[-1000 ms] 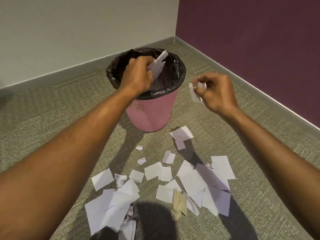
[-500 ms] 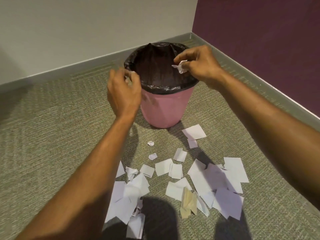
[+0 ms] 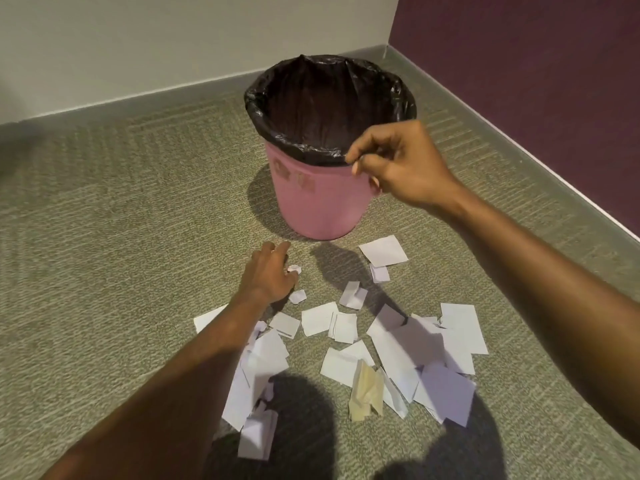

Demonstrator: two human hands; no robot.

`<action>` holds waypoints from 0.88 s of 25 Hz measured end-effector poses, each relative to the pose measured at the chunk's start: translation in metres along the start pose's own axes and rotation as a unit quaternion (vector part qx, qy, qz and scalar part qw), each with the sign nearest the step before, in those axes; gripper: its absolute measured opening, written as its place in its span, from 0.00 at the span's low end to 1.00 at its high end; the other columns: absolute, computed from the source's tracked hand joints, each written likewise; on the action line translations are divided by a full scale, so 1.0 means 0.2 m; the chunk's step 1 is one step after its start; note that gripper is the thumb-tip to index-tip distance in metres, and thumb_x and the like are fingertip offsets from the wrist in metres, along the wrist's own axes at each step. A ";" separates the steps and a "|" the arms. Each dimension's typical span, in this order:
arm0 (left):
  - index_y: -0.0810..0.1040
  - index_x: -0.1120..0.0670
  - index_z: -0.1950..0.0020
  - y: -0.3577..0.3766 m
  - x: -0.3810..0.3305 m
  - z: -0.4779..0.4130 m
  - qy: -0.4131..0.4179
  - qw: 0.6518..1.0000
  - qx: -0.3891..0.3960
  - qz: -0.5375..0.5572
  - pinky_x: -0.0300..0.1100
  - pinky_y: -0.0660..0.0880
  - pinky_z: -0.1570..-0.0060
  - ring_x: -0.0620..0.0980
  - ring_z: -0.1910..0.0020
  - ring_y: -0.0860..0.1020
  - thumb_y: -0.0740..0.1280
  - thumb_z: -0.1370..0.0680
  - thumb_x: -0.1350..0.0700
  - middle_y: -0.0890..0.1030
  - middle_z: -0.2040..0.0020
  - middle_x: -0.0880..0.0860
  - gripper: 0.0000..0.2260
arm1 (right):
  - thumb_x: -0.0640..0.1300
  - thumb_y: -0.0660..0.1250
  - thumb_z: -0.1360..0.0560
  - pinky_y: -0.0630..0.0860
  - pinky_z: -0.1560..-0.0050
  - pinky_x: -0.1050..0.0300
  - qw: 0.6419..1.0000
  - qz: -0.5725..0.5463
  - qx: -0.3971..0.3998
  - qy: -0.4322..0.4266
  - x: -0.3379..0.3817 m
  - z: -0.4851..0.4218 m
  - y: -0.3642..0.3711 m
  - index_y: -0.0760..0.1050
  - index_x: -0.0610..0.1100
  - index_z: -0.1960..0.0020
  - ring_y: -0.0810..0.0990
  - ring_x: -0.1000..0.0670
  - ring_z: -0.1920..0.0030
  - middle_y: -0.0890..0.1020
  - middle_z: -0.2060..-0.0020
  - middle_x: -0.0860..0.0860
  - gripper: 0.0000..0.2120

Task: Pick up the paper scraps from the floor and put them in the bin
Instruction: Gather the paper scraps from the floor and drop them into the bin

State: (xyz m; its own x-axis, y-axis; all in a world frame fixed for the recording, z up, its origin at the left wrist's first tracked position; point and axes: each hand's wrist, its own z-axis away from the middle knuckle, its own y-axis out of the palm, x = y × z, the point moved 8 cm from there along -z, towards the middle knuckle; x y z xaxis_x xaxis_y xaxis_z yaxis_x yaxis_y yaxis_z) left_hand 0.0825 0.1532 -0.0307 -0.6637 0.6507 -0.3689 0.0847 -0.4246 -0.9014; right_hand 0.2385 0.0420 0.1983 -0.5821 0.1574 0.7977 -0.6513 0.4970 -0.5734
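Observation:
A pink bin (image 3: 311, 209) with a black liner (image 3: 329, 98) stands on the carpet near the room's corner. My right hand (image 3: 405, 164) hovers at the bin's near right rim, fingers loosely curled, with no paper visible in it. My left hand (image 3: 268, 275) is down at the floor in front of the bin, fingers spread, its tips beside a small crumpled scrap (image 3: 294, 269). A second small scrap (image 3: 298, 296) lies just below that hand. Several white paper scraps (image 3: 415, 348) and a yellowish one (image 3: 365, 389) are strewn nearer to me.
A cream wall (image 3: 173, 46) runs behind the bin and a maroon wall (image 3: 536, 81) on the right; they meet in a corner just past the bin. A square scrap (image 3: 382, 250) lies at the bin's foot. Open green carpet (image 3: 121, 237) stretches to the left.
My right hand has let its scrap go over the bin and drawn back to the near rim. My left hand dropped from beside the bin to the floor by the small crumpled scrap.

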 end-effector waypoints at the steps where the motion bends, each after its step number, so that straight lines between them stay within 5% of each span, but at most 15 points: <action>1: 0.61 0.51 0.24 0.05 -0.03 -0.01 0.028 0.998 0.024 -0.043 0.58 0.70 0.36 0.63 0.33 0.68 0.67 0.23 0.49 0.65 0.28 0.60 0.29 | 0.30 0.66 0.26 0.76 0.69 0.61 0.998 0.002 0.061 0.029 -0.08 0.09 0.09 0.82 0.37 0.53 0.79 0.53 0.71 0.83 0.63 0.46 0.07; 3: 0.59 0.48 0.24 0.12 -0.08 -0.03 0.073 0.990 0.063 -0.104 0.60 0.66 0.33 0.65 0.29 0.63 0.65 0.23 0.45 0.58 0.23 0.59 0.30 | 0.35 0.69 0.24 0.79 0.57 0.57 0.966 0.085 0.228 0.088 -0.34 0.28 0.34 0.80 0.39 0.44 0.81 0.53 0.57 0.83 0.52 0.47 0.09; 6: 0.56 0.47 0.22 0.25 -0.10 -0.01 0.143 0.966 0.134 -0.167 0.62 0.63 0.31 0.64 0.26 0.57 0.62 0.24 0.35 0.52 0.21 0.57 0.35 | 0.52 0.74 0.28 0.71 0.37 0.50 0.871 0.240 0.407 0.136 -0.76 0.57 0.62 0.65 0.45 0.26 0.71 0.45 0.33 0.70 0.32 0.47 0.35; 8: 0.56 0.48 0.22 0.31 -0.11 0.04 0.156 0.959 0.162 -0.172 0.61 0.61 0.30 0.62 0.24 0.54 0.60 0.27 0.30 0.51 0.20 0.56 0.39 | 0.65 0.73 0.33 0.62 0.28 0.40 0.845 0.289 0.424 0.148 -0.91 0.65 0.71 0.51 0.51 0.21 0.57 0.40 0.23 0.56 0.22 0.47 0.49; 11: 0.55 0.49 0.22 0.35 -0.10 0.13 0.144 0.963 0.173 -0.147 0.59 0.59 0.28 0.60 0.22 0.49 0.63 0.30 0.28 0.48 0.20 0.56 0.44 | 0.73 0.70 0.37 0.52 0.27 0.28 0.836 0.317 0.424 0.140 -0.97 0.71 0.82 0.42 0.57 0.21 0.44 0.37 0.21 0.42 0.20 0.48 0.56; 13: 0.56 0.51 0.22 0.37 -0.11 0.20 0.163 0.961 0.164 -0.150 0.56 0.61 0.28 0.58 0.22 0.50 0.66 0.29 0.32 0.49 0.20 0.56 0.42 | 0.72 0.69 0.35 0.53 0.29 0.28 0.827 0.345 0.426 0.121 -0.95 0.73 0.88 0.43 0.56 0.20 0.44 0.33 0.23 0.42 0.20 0.45 0.54; 16: 0.59 0.53 0.23 0.39 -0.16 0.29 0.191 0.959 0.132 -0.161 0.51 0.64 0.30 0.57 0.24 0.55 0.66 0.24 0.42 0.54 0.21 0.57 0.34 | 0.59 0.70 0.27 0.68 0.35 0.36 0.831 0.403 0.371 0.092 -0.90 0.73 0.90 0.55 0.47 0.22 0.58 0.33 0.27 0.56 0.24 0.41 0.42; 22: 0.74 0.58 0.35 0.38 -0.22 0.31 0.165 0.981 0.068 -0.080 0.47 0.71 0.44 0.54 0.35 0.68 0.65 0.20 0.56 0.70 0.34 0.55 0.15 | 0.37 0.69 0.26 0.76 0.52 0.48 0.896 0.353 0.257 0.076 -0.83 0.72 0.84 0.72 0.42 0.34 0.76 0.41 0.42 0.73 0.40 0.44 0.21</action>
State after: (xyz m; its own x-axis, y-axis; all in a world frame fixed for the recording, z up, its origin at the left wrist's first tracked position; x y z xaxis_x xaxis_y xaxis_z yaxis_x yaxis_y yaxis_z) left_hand 0.0717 0.0542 -0.0688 -0.3827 0.8740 -0.2994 -0.1160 -0.3670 -0.9230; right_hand 0.1556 -0.0240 -0.0567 -0.8902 0.4116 0.1954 -0.3068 -0.2243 -0.9250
